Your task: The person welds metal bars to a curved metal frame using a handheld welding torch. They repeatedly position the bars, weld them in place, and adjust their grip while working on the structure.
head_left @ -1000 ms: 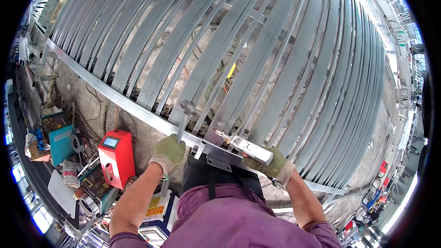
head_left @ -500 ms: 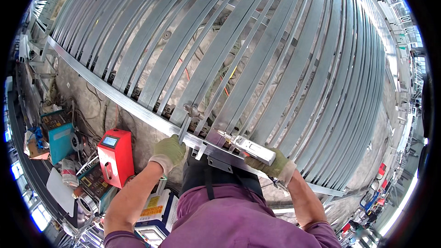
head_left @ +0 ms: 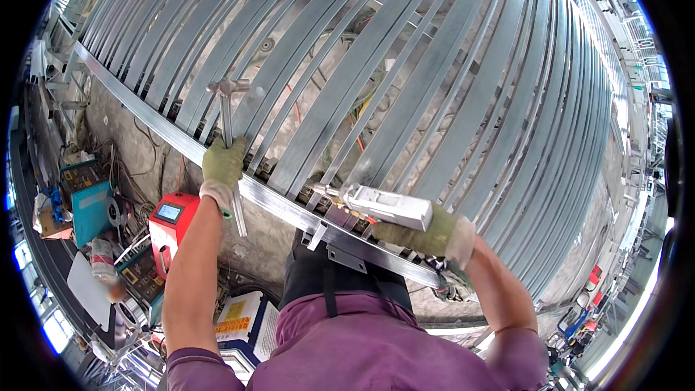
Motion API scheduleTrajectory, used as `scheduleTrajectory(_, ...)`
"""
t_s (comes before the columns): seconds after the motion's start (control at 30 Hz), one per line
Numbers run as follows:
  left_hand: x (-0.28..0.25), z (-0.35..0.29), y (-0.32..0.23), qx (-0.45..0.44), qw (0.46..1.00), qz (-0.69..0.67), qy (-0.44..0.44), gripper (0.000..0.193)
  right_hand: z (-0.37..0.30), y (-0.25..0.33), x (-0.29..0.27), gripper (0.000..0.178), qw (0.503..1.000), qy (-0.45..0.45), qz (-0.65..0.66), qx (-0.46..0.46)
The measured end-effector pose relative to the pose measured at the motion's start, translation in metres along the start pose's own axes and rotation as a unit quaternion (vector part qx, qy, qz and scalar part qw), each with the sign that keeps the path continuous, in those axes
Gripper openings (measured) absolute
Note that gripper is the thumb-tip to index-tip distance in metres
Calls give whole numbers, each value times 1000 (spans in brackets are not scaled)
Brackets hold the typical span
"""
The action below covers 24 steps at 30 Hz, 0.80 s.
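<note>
Carefully now: your hammer (head_left: 228,112) is raised over the steel frame rail (head_left: 275,203), just left of the white hand tool (head_left: 384,206).
Your left hand (head_left: 221,166) has its gloved fingers clamped low on the handle; your right hand (head_left: 423,232) is wrapped around the tool, its tip resting at the rail. A glancing blow could skid off the slats (head_left: 376,65), jar the tool's tip, or drop the hammer onto the red machine (head_left: 170,221) below.

Hammer (head_left: 227,105) left of welding torch (head_left: 376,205)
</note>
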<state>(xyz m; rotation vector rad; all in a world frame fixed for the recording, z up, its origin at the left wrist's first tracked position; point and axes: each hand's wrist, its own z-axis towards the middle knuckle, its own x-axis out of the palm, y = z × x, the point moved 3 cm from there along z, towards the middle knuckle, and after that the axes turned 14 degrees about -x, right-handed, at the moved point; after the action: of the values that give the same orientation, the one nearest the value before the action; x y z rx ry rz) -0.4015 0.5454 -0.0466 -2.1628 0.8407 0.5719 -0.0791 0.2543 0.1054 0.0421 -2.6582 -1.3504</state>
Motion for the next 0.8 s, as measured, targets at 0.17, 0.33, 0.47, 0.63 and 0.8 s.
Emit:
scheduleTrajectory(0.17,2,16,-4,15,988,138,-70,53,21,-27,-1,67,992,79,-66,67)
scheduleTrajectory(0.33,7,3,-12,49,959,243,-137,60,22,-55,0,75,989,87,-101,70)
scheduleTrajectory(0.47,7,-3,-15,44,959,237,-150,60,29,-69,3,76,993,86,-72,48)
scheduleTrajectory(0.63,8,-6,-18,37,955,244,-163,59,32,-70,2,75,990,101,-75,57)
scheduleTrajectory(0.8,11,-4,-18,46,951,250,-174,59,35,-83,6,74,992,97,-83,9)
